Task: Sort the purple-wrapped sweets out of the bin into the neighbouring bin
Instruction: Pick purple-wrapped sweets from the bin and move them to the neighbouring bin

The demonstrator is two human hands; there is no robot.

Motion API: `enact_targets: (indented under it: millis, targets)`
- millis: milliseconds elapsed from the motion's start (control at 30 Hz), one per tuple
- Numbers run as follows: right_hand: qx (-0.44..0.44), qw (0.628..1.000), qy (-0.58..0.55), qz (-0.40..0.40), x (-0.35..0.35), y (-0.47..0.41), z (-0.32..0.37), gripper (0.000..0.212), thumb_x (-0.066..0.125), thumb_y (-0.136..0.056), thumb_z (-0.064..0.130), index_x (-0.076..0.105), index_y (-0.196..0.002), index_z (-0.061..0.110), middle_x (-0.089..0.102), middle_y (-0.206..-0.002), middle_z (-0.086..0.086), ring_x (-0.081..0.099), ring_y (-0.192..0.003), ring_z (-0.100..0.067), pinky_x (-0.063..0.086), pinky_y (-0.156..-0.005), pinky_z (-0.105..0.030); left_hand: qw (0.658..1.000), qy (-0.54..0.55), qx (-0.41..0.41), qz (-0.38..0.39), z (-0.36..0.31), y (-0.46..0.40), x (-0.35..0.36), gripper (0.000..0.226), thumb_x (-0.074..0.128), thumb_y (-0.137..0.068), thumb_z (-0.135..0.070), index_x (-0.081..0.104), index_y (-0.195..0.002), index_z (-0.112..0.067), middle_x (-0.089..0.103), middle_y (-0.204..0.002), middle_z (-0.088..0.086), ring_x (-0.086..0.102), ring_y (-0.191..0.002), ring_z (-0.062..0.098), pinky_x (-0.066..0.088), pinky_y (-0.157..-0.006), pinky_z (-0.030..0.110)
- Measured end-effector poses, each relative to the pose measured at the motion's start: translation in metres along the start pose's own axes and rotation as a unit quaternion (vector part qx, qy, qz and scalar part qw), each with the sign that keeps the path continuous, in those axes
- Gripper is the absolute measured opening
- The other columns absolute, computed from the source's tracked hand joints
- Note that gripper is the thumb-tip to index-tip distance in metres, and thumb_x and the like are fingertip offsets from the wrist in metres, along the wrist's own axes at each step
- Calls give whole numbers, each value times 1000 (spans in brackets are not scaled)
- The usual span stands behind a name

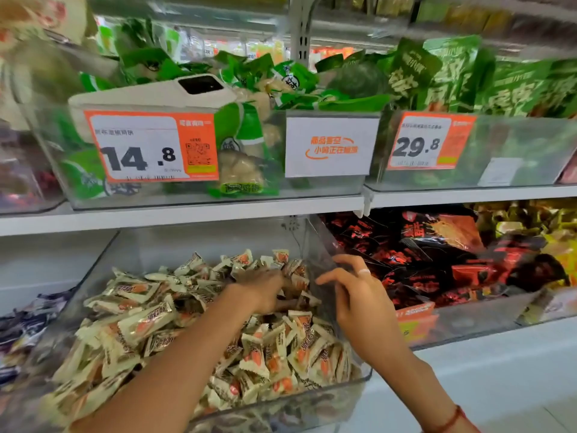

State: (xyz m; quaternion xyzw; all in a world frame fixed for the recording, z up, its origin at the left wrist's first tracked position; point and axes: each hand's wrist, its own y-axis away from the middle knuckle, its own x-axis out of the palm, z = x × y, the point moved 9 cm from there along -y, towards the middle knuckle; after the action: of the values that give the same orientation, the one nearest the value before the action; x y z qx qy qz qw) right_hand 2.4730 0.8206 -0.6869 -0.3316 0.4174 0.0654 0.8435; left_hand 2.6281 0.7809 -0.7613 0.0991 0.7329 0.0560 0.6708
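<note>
A clear bin (359, 378) on the lower shelf is heaped with cream-and-orange wrapped sweets (150, 320). Only cream wrappers show on top of the pile. Purple-wrapped sweets (22, 326) lie in the neighbouring bin at the far left. My left hand (262, 290) is sunk into the pile near the bin's right rear. Its fingertips are buried among the wrappers, so what they hold is hidden. My right hand (352, 292) rests against the bin's clear right wall with its fingers spread.
To the right lies a bin of red-and-black packets (437, 264), with yellow ones (530, 226) behind. The shelf above carries bins of green packets (246, 142) with orange price tags (150, 146), and its white edge (187, 214) overhangs the sweets bin.
</note>
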Motion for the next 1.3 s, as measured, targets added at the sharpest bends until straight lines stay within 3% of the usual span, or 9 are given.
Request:
enact_targets:
  millis: [100,333,433,533,633,700,867,1033,1300]
  targets:
    - [-4,1000,-6,-3,0,1,1,29,52,-90,-1,68,-95,23,47,-133,0,45,-68,-18,32,-63,-28,997,6,-42,-62,17,18,-10,30,56,-91,-43,57,-120,-34,52,-134,-3,48,-123,20,35,-107,42]
    - [-17,1000,9,-6,-1,0,3,29,54,-89,-2,70,-95,21,50,-131,-3,47,-65,-19,35,-60,-30,993,6,-97,-74,43,69,-34,40,46,-96,-47,49,-134,-36,47,-142,1,44,-129,23,34,-108,41]
    - [-59,994,82,-52,-13,0,15,28,62,-80,-7,70,-91,17,60,-117,-8,60,-85,-31,47,-74,-39,986,33,-127,-105,62,101,-36,46,37,-97,-51,44,-139,-34,45,-144,1,45,-129,21,30,-110,40]
    - [-158,969,157,-108,-25,3,44,21,64,-79,0,71,-92,16,65,-105,-7,55,-102,-31,42,-84,-42,977,41,-149,-146,77,125,-38,46,35,-96,-54,45,-137,-35,44,-145,-3,42,-131,20,30,-110,41]
    - [-154,984,83,30,-7,-14,66,28,59,-90,6,69,-111,22,66,-107,1,59,-98,-22,52,-73,-35,976,38,-139,-164,79,135,-39,43,33,-97,-54,48,-135,-39,43,-146,-8,41,-132,17,30,-109,39]
    - [-128,977,66,158,26,-32,66,37,52,-93,8,63,-123,27,65,-116,3,62,-101,-20,54,-80,-38,976,37,-137,-166,80,140,-39,41,32,-97,-54,49,-132,-42,46,-143,-9,46,-128,15,32,-108,38]
    - [-97,856,181,475,124,-39,48,74,58,-88,3,26,-151,24,28,-156,-4,33,-139,-27,36,-110,-39,979,34,-127,-156,89,154,-35,43,27,-97,-54,38,-138,-46,36,-147,-17,37,-134,10,20,-114,39]
    - [-119,832,222,495,145,-51,51,76,64,-83,2,33,-148,24,37,-151,-6,43,-132,-29,44,-104,-41,983,32,-109,-141,92,155,-30,47,23,-96,-55,33,-141,-46,34,-149,-18,34,-136,8,20,-115,39]
    - [-91,887,67,448,133,-51,56,58,55,-86,-4,47,-140,17,49,-142,-7,45,-130,-26,40,-105,-32,974,91,-92,-187,83,145,-55,36,54,-93,-44,51,-128,-42,48,-140,-14,50,-124,13,39,-105,37]
